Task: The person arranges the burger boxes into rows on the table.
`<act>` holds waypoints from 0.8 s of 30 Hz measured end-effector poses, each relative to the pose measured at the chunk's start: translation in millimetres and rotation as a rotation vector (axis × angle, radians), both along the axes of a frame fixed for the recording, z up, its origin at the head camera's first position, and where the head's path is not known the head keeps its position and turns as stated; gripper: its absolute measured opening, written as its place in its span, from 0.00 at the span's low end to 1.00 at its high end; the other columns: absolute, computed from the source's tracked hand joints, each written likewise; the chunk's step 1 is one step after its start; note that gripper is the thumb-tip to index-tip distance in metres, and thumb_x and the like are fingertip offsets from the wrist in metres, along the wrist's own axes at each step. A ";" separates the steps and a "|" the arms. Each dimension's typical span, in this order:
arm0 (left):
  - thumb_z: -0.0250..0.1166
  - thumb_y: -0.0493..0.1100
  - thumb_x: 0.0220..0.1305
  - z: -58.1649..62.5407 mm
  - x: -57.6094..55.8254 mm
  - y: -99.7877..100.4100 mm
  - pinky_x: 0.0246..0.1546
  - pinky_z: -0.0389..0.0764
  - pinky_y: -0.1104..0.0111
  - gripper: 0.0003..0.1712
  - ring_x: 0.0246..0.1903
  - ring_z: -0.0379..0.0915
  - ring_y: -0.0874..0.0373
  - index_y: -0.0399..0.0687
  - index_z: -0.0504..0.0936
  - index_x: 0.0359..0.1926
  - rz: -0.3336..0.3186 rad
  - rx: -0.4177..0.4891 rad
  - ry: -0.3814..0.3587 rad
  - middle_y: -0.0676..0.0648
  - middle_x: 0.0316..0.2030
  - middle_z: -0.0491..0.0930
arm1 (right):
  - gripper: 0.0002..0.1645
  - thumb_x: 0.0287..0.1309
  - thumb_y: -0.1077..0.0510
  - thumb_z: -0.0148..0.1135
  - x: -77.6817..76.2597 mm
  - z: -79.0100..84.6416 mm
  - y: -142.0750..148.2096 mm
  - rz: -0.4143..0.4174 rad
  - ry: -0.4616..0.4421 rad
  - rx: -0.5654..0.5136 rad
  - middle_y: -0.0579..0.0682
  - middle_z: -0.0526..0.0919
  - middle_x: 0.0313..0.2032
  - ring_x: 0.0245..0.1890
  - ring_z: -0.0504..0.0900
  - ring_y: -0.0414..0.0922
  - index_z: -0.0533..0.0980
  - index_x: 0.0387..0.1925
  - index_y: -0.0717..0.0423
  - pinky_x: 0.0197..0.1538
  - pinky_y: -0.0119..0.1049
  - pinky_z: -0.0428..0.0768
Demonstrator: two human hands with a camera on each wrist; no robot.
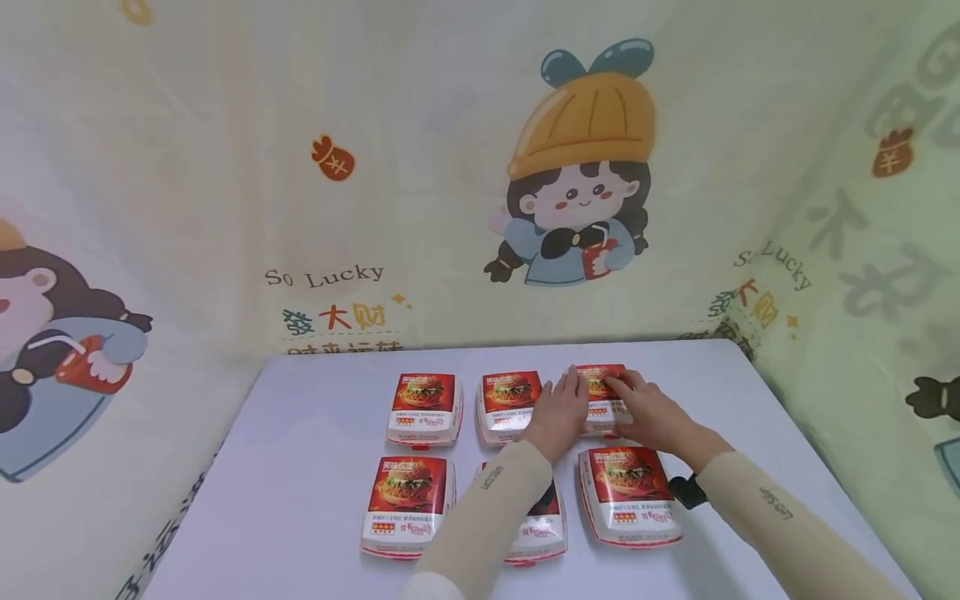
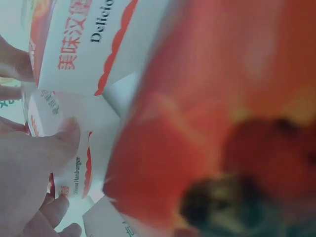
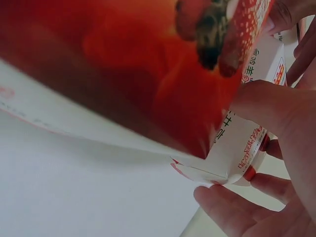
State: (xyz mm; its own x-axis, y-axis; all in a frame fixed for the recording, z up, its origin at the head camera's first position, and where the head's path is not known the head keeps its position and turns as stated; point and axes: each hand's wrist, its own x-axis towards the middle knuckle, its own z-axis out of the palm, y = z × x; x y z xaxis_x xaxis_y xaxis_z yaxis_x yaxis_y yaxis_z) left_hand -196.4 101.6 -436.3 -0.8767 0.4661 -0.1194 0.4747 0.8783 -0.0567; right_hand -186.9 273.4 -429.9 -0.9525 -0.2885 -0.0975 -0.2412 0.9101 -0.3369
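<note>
Several white-and-red burger boxes stand in two rows on the table, burger pictures upward. My left hand and right hand hold the far-right burger box between them. In the left wrist view the left thumb presses its white side, fingers bent near the same box. Across the right wrist view, my right hand has its thumb on the box's side and fingers round the outer edge. The far-middle burger box sits just left of the left hand. Below the hands is the near-right burger box.
At the left stand the far-left burger box and near-left burger box. The left forearm partly covers the near-middle burger box. A printed curtain surrounds the white table at back and sides.
</note>
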 end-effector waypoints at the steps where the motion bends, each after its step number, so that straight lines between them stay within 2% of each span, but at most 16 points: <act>1: 0.61 0.53 0.70 -0.5 0.1 -0.7 0.73 0.62 0.63 0.42 0.76 0.51 0.59 0.50 0.53 0.78 -0.003 0.000 -0.003 0.48 0.78 0.51 | 0.51 0.49 0.55 0.77 -0.1 -0.1 -0.2 -0.002 -0.002 0.003 0.67 0.61 0.68 0.61 0.69 0.67 0.62 0.71 0.59 0.54 0.59 0.82; 6: 0.61 0.52 0.70 1.3 -0.7 -5.4 0.73 0.63 0.63 0.43 0.76 0.50 0.59 0.50 0.52 0.78 -0.033 0.014 0.001 0.48 0.78 0.50 | 0.51 0.50 0.54 0.76 -2.3 -0.2 0.0 -0.009 -0.016 0.006 0.67 0.60 0.69 0.63 0.67 0.67 0.61 0.72 0.59 0.55 0.60 0.80; 11: 0.63 0.53 0.69 6.5 -2.1 -19.8 0.74 0.61 0.63 0.43 0.76 0.51 0.59 0.49 0.54 0.77 -0.071 0.037 0.024 0.49 0.78 0.52 | 0.51 0.52 0.56 0.75 -2.4 -1.5 -0.2 -0.009 -0.039 -0.012 0.67 0.57 0.71 0.67 0.61 0.68 0.59 0.73 0.58 0.57 0.62 0.79; 17: 0.63 0.54 0.69 11.8 -5.4 -45.0 0.77 0.53 0.61 0.47 0.78 0.43 0.56 0.50 0.47 0.79 -0.052 0.067 -0.024 0.50 0.79 0.46 | 0.51 0.55 0.55 0.73 2.6 -1.1 2.4 -0.006 -0.012 -0.033 0.67 0.54 0.73 0.70 0.56 0.69 0.56 0.74 0.59 0.60 0.66 0.74; 24: 0.63 0.57 0.68 16.0 0.1 -83.1 0.78 0.50 0.56 0.48 0.79 0.42 0.54 0.51 0.48 0.79 -0.005 0.165 -0.032 0.49 0.79 0.46 | 0.50 0.56 0.54 0.70 14.4 -1.6 3.5 -0.009 0.097 -0.032 0.67 0.56 0.72 0.69 0.58 0.69 0.56 0.74 0.60 0.62 0.68 0.70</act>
